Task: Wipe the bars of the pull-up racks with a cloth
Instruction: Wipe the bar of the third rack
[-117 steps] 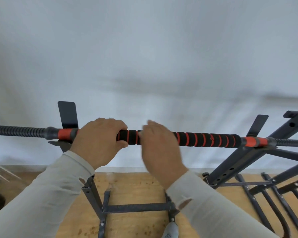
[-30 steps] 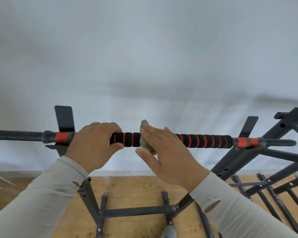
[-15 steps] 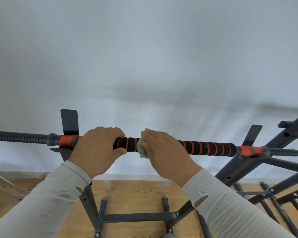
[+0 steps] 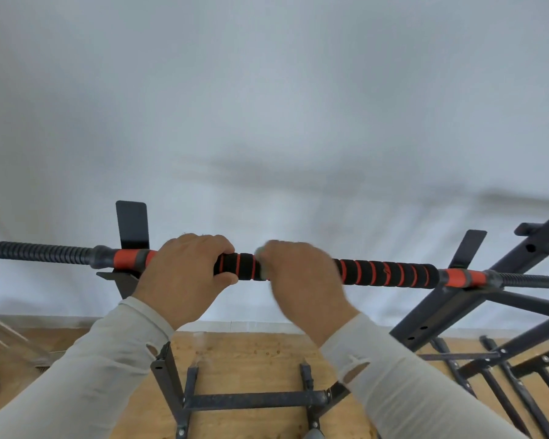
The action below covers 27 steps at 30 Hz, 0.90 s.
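- We're mid-wipe: left hand (image 4: 184, 280) grips the bar (image 4: 387, 273), steadying it.
- Right hand (image 4: 301, 274) wrapped over bar, pressing cloth (image 4: 260, 252), mostly hidden beneath.
- Next, likely: slide cloth rightward along unwiped foam.

One padded bar (image 4: 387, 273) crosses the view, with two hands on it — the left hand (image 4: 184, 277) and the right hand (image 4: 301, 277). Two flat black plates rise behind the bar — one plate (image 4: 132, 224) left, another (image 4: 466, 248) right. One cloth (image 4: 262, 264) shows, on the bar.
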Each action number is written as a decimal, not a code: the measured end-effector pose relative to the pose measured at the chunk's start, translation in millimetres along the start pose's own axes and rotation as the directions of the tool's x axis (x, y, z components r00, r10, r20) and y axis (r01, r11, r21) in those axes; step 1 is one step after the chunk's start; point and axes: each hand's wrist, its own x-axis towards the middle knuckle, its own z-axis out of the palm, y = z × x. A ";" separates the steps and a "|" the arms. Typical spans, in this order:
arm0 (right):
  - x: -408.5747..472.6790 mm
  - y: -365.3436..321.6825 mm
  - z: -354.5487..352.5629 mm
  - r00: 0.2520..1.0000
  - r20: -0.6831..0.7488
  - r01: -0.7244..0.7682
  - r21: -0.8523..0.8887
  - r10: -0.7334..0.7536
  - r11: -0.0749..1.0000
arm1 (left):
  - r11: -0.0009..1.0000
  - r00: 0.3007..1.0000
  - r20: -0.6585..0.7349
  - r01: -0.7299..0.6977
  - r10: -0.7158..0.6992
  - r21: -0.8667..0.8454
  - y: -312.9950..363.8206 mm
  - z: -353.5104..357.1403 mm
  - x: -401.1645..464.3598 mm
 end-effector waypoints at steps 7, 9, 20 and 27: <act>3.0 -4.0 29.1 0.941 -0.190 0.296 0.060 -0.280 0.953 | 1.000 1.000 0.012 -0.005 0.005 0.006 1.3 -2.3 -0.7; 2.7 10.8 19.5 0.960 -0.114 0.265 0.063 -0.257 0.962 | 1.000 1.000 0.023 -0.006 0.005 0.020 1.1 -3.2 -0.8; -42.5 98.3 -34.4 0.983 0.131 -0.100 -0.202 0.129 0.974 | 1.000 1.000 0.027 0.011 -0.011 0.018 2.3 -3.3 -0.9; -7.4 0.6 2.1 0.992 -0.063 -0.108 0.003 0.107 0.994 | 1.000 1.000 0.012 0.004 -0.004 0.014 0.3 0.7 -1.9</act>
